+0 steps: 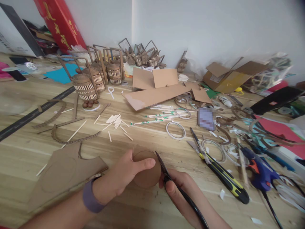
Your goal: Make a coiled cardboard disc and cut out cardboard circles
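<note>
My left hand (124, 178) pinches a round brown cardboard disc (146, 173) near the front of the wooden floor, thumb lying across its top. My right hand (183, 190) grips black-handled scissors (164, 168), and their blades meet the disc's right edge. A purple band sits on my left wrist. To the left lies the cardboard sheet (64, 171) with a curved cut-out.
A yellow-black utility knife (224, 175), a blue glue gun (259, 168), tape rings (175, 130) and wooden sticks (114, 122) lie around. Cardboard lanterns (85, 86) stand at the back left, flat cardboard pieces (154, 92) and an open box (228, 78) behind.
</note>
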The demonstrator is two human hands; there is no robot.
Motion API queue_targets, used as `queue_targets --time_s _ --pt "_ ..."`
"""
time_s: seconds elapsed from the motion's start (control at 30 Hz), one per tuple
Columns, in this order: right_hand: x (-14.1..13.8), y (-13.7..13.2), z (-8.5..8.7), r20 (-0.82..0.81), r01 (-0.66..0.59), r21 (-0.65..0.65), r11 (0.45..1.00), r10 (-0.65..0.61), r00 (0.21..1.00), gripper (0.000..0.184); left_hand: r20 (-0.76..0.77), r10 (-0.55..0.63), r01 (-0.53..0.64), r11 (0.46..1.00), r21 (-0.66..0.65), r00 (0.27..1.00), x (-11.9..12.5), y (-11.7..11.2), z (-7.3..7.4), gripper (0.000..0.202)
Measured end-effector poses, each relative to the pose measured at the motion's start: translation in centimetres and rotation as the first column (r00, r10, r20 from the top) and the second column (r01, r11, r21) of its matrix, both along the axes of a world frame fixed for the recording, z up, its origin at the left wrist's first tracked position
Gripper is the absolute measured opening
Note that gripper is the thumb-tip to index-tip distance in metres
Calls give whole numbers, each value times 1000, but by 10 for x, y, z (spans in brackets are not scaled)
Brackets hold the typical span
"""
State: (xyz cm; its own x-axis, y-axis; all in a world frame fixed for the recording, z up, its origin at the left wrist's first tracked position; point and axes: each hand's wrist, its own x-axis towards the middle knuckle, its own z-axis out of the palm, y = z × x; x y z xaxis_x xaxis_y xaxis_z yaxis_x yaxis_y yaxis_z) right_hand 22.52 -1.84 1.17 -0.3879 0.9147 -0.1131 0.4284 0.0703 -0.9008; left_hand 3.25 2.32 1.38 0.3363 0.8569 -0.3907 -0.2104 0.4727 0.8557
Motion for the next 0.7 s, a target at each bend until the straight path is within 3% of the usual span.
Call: queue_targets --time_s 0.7 --pt "-1 0 0 -20 4 9 1000 -4 1000 70 -13 18 -18 999 -32 1000 0 0 -1 49"
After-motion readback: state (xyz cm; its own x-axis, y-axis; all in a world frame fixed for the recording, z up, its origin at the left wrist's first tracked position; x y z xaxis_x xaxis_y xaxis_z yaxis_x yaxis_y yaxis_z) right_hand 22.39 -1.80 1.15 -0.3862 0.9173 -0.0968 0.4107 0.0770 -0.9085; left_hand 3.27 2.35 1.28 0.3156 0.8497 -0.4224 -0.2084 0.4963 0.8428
